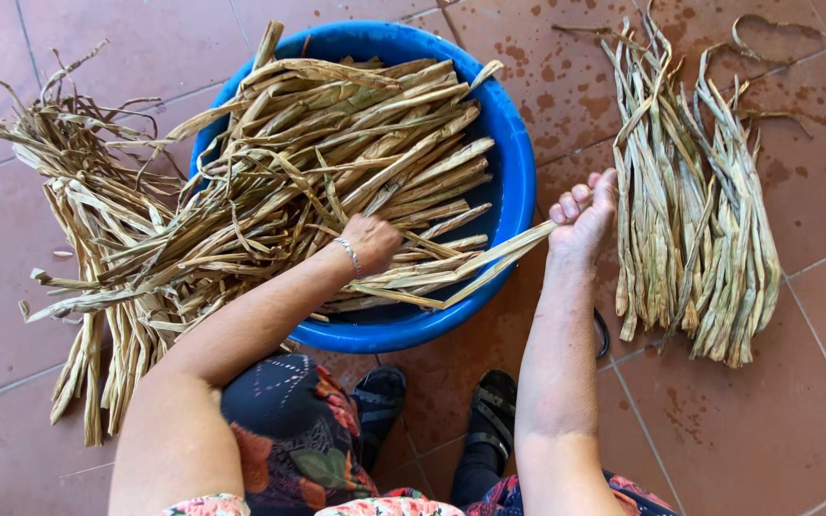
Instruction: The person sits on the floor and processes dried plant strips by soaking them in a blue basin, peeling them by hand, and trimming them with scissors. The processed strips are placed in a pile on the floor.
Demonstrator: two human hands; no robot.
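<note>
Over the blue basin (518, 162), left hand (372, 243) pins the dried strips (336, 143); right hand (582, 212), fingers curled shut, grips one strip (489, 263). Best drawn out lengthwise, avoiding snags.

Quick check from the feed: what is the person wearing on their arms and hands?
Both arms are bare, with no sleeves or gloves showing. The left hand has a thin silver bracelet at the wrist. The right hand shows no jewellery.
</note>
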